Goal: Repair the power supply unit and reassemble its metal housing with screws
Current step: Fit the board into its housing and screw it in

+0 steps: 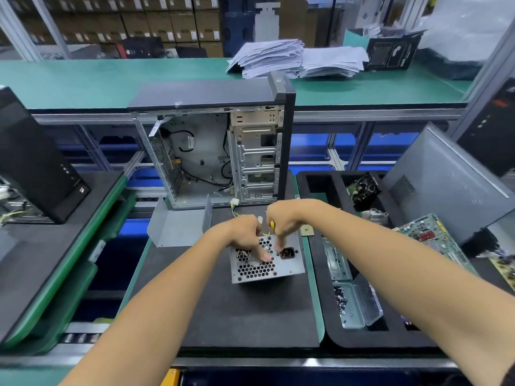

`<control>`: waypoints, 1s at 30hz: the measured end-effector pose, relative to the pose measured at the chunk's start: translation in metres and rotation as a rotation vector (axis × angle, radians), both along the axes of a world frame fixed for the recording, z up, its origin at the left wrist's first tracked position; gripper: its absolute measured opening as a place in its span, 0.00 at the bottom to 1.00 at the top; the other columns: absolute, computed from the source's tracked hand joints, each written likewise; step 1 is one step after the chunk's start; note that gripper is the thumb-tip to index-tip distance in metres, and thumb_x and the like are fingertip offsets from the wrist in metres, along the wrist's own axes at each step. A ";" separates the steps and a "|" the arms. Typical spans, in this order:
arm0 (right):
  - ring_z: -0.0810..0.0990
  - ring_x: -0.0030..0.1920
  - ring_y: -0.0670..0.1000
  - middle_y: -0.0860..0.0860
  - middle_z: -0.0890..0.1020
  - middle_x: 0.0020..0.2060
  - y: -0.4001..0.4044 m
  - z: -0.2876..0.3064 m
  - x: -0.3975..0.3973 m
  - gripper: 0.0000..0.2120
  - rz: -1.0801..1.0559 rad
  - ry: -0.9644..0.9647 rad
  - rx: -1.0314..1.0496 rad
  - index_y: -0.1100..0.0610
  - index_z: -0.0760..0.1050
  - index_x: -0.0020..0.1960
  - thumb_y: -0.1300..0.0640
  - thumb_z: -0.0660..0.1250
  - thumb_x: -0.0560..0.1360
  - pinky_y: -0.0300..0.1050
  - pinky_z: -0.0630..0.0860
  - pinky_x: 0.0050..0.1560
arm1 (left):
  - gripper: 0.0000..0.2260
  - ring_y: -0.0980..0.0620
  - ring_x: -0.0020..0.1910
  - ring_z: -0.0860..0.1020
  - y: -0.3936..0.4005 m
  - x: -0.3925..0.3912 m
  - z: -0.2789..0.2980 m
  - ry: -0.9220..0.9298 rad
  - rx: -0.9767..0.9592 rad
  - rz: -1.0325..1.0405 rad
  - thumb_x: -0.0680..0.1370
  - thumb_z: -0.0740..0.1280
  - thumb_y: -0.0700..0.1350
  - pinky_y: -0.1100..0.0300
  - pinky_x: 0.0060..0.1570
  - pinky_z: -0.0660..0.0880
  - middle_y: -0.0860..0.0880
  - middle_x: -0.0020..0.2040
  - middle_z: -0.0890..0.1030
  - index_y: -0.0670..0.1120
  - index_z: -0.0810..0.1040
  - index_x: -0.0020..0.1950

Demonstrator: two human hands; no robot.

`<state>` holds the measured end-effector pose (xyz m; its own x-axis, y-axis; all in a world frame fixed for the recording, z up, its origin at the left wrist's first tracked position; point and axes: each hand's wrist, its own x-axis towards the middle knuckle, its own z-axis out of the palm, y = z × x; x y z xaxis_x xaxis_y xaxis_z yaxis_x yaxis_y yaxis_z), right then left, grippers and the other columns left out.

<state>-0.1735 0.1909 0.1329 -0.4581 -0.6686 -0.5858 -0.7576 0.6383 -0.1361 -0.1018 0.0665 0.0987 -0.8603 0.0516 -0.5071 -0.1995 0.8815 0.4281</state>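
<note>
The power supply unit (281,270), a grey metal box with a honeycomb grille and a black mains socket, stands on the dark mat (223,310) at the centre. My left hand (246,236) rests on its top edge, fingers reaching down over the grille. My right hand (281,220) grips a yellow-handled screwdriver (272,224) over the unit's top, one finger pointing down the face beside the socket. The tool's tip is hidden. A bent grey metal cover (178,227) lies left of the unit. Yellow and black wires with a white connector (234,203) trail behind it.
An open computer tower (211,151) stands just behind the unit. A black foam tray (359,274) on the right holds a box of screws (341,299), brackets and a fan. A green circuit board (429,235) and grey side panel (446,185) lie right. Another tower (33,162) stands left.
</note>
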 end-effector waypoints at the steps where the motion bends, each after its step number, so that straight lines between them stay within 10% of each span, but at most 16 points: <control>1: 0.69 0.31 0.53 0.51 0.71 0.28 -0.002 0.001 0.003 0.22 0.023 0.005 0.014 0.57 0.69 0.29 0.47 0.79 0.64 0.43 0.66 0.33 | 0.24 0.49 0.32 0.68 0.002 0.002 0.001 0.011 -0.018 -0.018 0.60 0.80 0.56 0.57 0.33 0.63 0.48 0.32 0.71 0.43 0.71 0.37; 7: 0.76 0.36 0.54 0.52 0.77 0.34 -0.009 -0.004 0.018 0.20 0.091 0.042 0.034 0.60 0.75 0.41 0.47 0.80 0.62 0.44 0.73 0.36 | 0.32 0.47 0.50 0.77 0.009 0.016 -0.007 0.185 -0.130 -0.083 0.60 0.80 0.57 0.54 0.51 0.76 0.49 0.51 0.80 0.45 0.75 0.57; 18: 0.71 0.28 0.54 0.57 0.79 0.31 0.001 -0.014 0.015 0.06 -0.071 -0.047 0.012 0.66 0.80 0.43 0.65 0.66 0.69 0.36 0.67 0.25 | 0.21 0.47 0.39 0.74 0.021 0.032 -0.046 0.022 -0.443 -0.433 0.65 0.76 0.58 0.56 0.33 0.70 0.50 0.38 0.75 0.44 0.75 0.42; 25: 0.71 0.32 0.56 0.57 0.74 0.29 0.021 -0.010 -0.013 0.06 -0.284 0.107 -0.135 0.62 0.73 0.35 0.68 0.63 0.70 0.37 0.66 0.27 | 0.22 0.50 0.31 0.72 0.018 0.027 -0.044 -0.176 -0.241 -0.333 0.65 0.77 0.59 0.58 0.31 0.68 0.49 0.32 0.76 0.42 0.75 0.40; 30: 0.64 0.27 0.54 0.55 0.67 0.26 0.022 -0.028 -0.018 0.11 -0.391 0.050 -0.172 0.60 0.64 0.31 0.66 0.58 0.72 0.38 0.64 0.28 | 0.18 0.51 0.34 0.73 0.007 0.009 -0.031 0.130 -0.092 -0.112 0.76 0.66 0.59 0.57 0.37 0.71 0.50 0.33 0.75 0.47 0.73 0.34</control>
<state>-0.1916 0.2133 0.1049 -0.7214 -0.5250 -0.4516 -0.4714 0.8500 -0.2351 -0.0931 0.0736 0.0681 -0.9103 0.1095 -0.3993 -0.0461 0.9316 0.3605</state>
